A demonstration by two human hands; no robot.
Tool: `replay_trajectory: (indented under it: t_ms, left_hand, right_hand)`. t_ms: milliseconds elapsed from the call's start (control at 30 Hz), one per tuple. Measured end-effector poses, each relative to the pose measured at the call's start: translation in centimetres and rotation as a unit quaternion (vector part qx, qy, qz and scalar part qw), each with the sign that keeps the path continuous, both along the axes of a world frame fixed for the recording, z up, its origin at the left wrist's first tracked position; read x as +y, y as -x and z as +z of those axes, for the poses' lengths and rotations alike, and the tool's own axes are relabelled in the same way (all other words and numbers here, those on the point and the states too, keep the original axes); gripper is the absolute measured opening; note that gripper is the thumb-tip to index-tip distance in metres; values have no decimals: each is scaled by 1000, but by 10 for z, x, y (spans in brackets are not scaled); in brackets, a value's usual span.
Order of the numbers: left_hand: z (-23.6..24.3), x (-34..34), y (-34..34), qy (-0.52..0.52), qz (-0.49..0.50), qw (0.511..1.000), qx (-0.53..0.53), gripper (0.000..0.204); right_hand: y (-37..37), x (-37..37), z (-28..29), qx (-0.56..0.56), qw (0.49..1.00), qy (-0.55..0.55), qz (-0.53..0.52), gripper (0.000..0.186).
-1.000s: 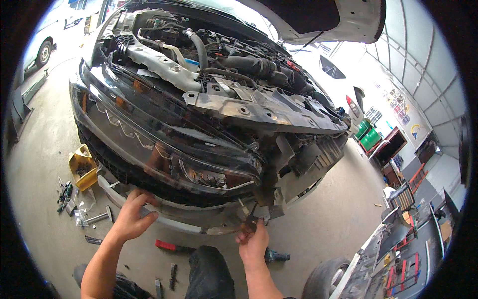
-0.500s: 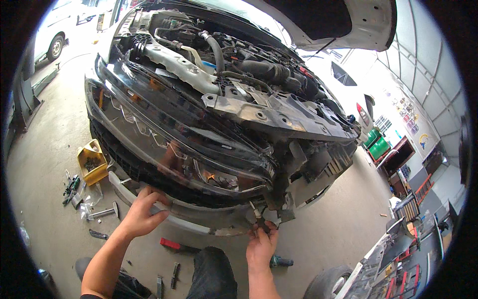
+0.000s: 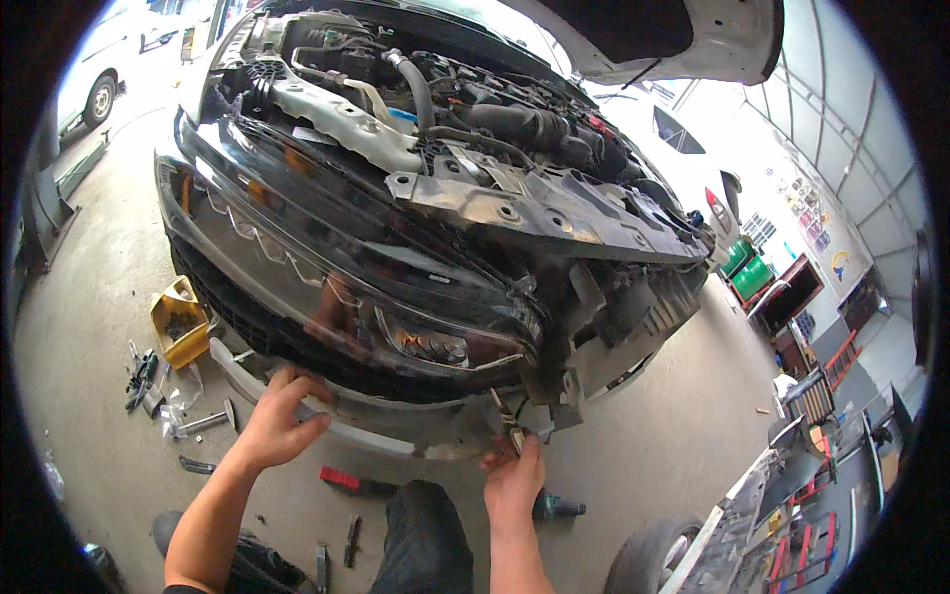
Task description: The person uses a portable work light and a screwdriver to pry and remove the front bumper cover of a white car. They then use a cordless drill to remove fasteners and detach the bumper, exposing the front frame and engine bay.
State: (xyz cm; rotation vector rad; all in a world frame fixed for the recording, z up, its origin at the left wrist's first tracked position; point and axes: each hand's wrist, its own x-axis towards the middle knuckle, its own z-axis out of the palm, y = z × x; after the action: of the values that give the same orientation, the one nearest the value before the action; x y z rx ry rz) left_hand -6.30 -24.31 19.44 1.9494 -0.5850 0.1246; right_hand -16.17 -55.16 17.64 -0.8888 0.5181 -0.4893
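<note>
The left hand (image 3: 281, 424) curls loosely at the bumper (image 3: 368, 442); the right hand (image 3: 514, 479) pinches a small part (image 3: 516, 432) a slip could drop.

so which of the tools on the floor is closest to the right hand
The dark teal tool, just to the right of the right hand. The red and black tool lies left of the knee, the hammer left of the left hand.
</note>
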Motion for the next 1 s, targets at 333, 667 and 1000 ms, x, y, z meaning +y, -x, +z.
replay_trajectory:
  t_ms: [333, 667, 1000]
  left_hand:
    - [-6, 4, -3, -12, -8, 1000, -13, 27]
    - [2, 0, 1, -6, 0, 1000, 6, 25]
    - [0, 0, 1, -8, -9, 1000, 5, 24]
  right_hand:
    - [-3, 13, 13, 6, 999, 29, -40, 28]
    - [2, 3, -3, 23, 997, 78, 8, 27]
    - [-4, 18, 14, 70, 980, 182, -26, 26]
